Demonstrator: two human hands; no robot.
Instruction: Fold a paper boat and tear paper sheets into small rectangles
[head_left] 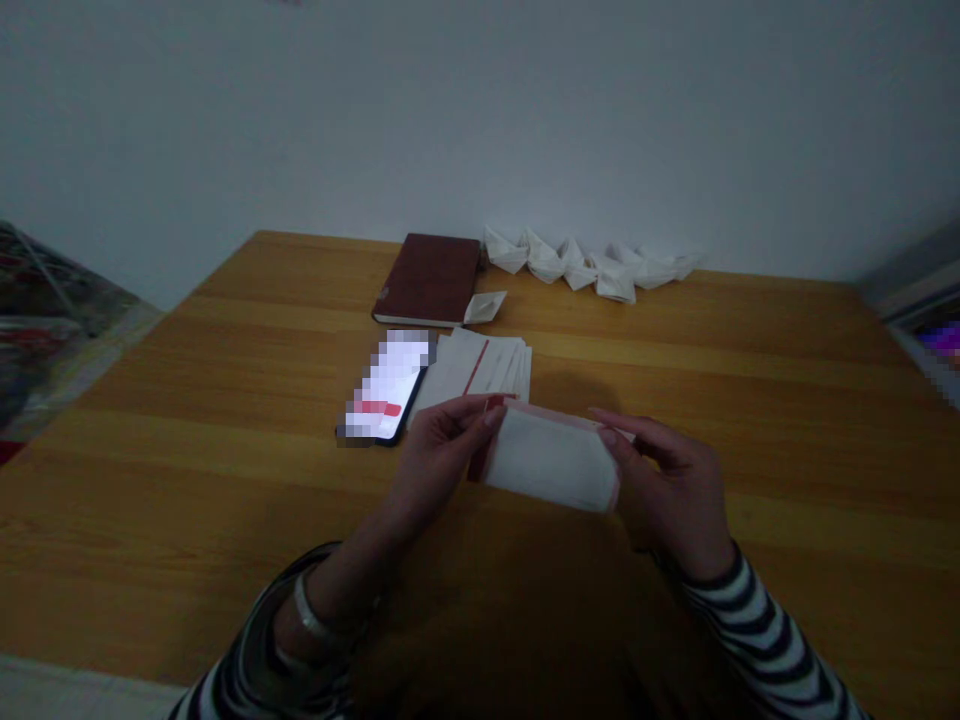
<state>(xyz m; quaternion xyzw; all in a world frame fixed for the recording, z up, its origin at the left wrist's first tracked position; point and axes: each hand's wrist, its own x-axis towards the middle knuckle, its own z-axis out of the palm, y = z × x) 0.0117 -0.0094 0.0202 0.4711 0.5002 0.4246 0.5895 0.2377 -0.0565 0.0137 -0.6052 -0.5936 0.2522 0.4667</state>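
Note:
Both my hands hold up a folded sheet of white paper point(550, 460) with a red-pink edge, just above the wooden table. My left hand point(439, 468) pinches its left end between thumb and fingers. My right hand point(666, 486) grips its right end the same way. Behind my left hand lies a stack of white paper sheets point(472, 372) with a red stripe, partly hidden by that hand. To the left of the stack is a smartphone point(386, 385) with a lit, blurred screen.
A dark red hardcover notebook point(427, 280) lies at the table's far edge, with a small paper boat point(484, 307) at its corner. Several folded paper boats point(585, 264) stand in a row beside it. A white wall point(480, 120) rises behind the table.

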